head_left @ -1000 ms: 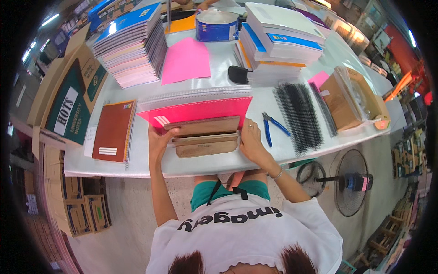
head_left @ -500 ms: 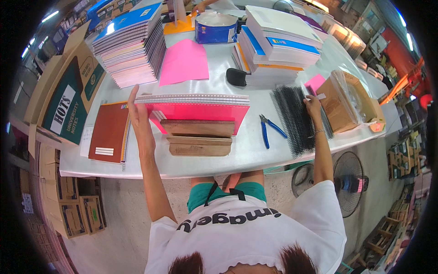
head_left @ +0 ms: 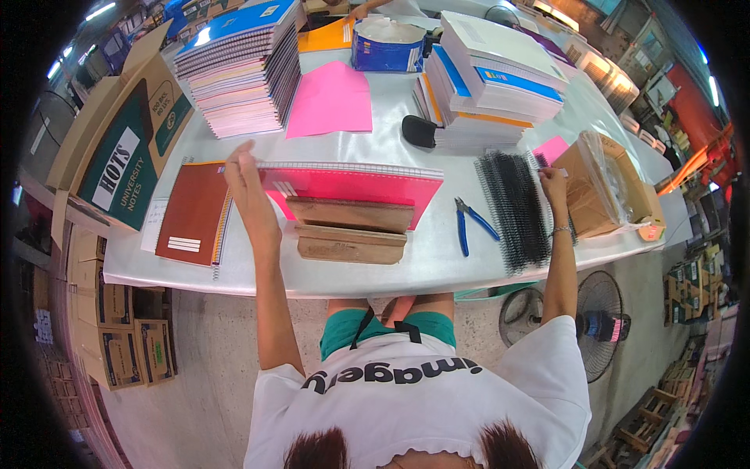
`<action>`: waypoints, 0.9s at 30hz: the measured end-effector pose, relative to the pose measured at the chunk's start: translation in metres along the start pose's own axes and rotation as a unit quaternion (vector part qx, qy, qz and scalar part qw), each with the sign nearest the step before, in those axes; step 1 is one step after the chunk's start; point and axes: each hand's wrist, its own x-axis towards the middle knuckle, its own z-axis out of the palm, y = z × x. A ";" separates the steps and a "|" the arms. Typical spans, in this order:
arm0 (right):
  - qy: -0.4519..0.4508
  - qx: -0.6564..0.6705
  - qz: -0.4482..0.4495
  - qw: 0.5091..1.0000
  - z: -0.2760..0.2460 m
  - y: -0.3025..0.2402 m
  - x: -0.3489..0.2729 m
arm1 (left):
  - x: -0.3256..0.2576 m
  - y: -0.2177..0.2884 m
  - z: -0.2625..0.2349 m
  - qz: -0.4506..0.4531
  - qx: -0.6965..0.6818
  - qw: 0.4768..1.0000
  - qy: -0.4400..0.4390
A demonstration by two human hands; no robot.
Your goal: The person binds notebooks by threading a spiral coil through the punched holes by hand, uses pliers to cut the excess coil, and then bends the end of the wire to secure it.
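Note:
A bright pink notebook [head_left: 351, 186] stands on its edge in a slotted wooden block [head_left: 351, 244], its punched top edge facing up. My left hand [head_left: 250, 191] is at the notebook's left end, fingers stretched out and holding nothing. On the right lies a bundle of black spiral binding coils [head_left: 512, 211]. My right hand [head_left: 554, 186] is at the bundle's far right side, fingers closed around the end of a black coil; the fingertips are partly hidden. Blue-handled cutting pliers [head_left: 475, 227] lie between block and coils, jaws pointing away from me.
A brown notebook [head_left: 191, 215] lies at left beside a large carton [head_left: 117, 168]. Farther back are a tall notebook stack [head_left: 242, 86], a pink sheet [head_left: 332, 102], a blue tub [head_left: 388, 51] and piled books [head_left: 500, 86]. An open carton [head_left: 598, 191] sits right of the coils. A co-worker's hand [head_left: 361, 11] shows at the far edge.
The view has shifted slightly. My left hand stays by the notebook's end, its fingers now bent a little more inward. My right hand remains at the coils, slightly farther from the bundle's middle.

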 end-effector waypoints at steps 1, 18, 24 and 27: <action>0.010 -0.023 0.004 1.000 -0.002 0.003 0.002 | -0.004 0.004 0.008 0.067 0.056 0.995 0.049; -0.164 0.313 -0.166 0.921 -0.100 -0.279 -0.103 | -0.088 0.043 0.112 0.270 0.280 0.905 -0.171; -0.136 0.326 -0.205 0.913 -0.097 -0.296 -0.114 | -0.086 0.046 0.112 0.278 0.268 0.906 -0.170; -0.112 0.320 -0.234 0.911 -0.094 -0.299 -0.120 | -0.094 0.044 0.109 0.298 0.250 0.908 -0.154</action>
